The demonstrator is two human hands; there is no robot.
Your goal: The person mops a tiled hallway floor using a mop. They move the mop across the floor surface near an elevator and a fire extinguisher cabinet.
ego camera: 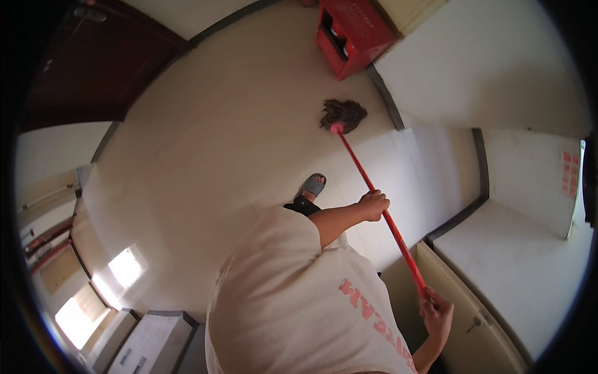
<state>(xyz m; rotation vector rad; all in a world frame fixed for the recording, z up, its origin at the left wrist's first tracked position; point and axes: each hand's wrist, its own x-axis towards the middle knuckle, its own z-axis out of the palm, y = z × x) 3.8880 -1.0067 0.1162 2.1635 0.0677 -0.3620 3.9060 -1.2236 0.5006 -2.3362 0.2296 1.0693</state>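
Observation:
I hold a string mop by its red pole [401,240], which runs diagonally from lower right up to the floor. My left hand [373,205] grips the pole around its middle. Close to the top end, my right hand [437,309] is closed around it, low in the view at the right. A pink collar [336,128] joins the pole to the dark brown mop head [345,114], whose strands lie bunched on the pale floor [224,126]. Past my left forearm shows one foot in a grey slipper [314,184].
A red box [362,39] bearing writing stands against the wall beyond the mop head. At left is a dark red door [98,70]. A cream door [467,294] with a key [474,324] is near my right hand. Dark skirting [481,163] edges the walls.

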